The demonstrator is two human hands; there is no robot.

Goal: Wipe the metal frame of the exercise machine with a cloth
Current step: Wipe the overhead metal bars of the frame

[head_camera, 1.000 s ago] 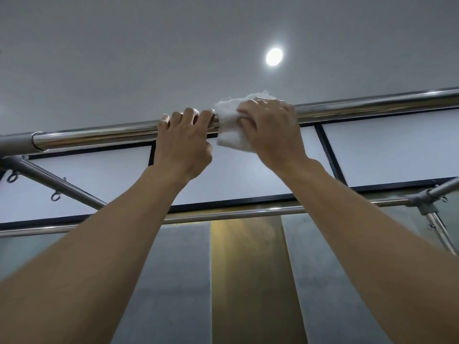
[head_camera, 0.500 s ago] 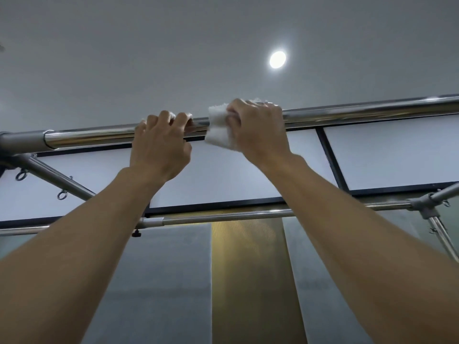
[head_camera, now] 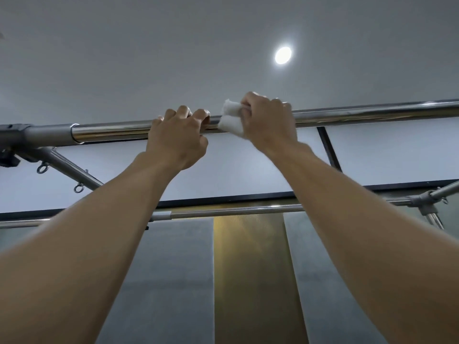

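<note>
A shiny metal top bar [head_camera: 372, 114] of the exercise machine runs overhead across the view. My right hand [head_camera: 269, 125] is wrapped around it with a white cloth [head_camera: 229, 119] pressed between palm and bar; the cloth bulges out to the left of my fingers. Just left of the cloth, my left hand [head_camera: 178, 137] grips the bare bar with curled fingers. Both arms reach up from the bottom of the frame.
A grey sleeve joint [head_camera: 47, 135] caps the bar at the left, and a diagonal brace with eye hooks [head_camera: 67, 167] runs down from it. A lower rail [head_camera: 223, 211] crosses behind my arms to a corner joint [head_camera: 426, 201]. A ceiling light [head_camera: 283, 55] glows above.
Both hands have slid left along the top bar, the cloth moving with my right hand. The left end joint of the bar has come further into view.
</note>
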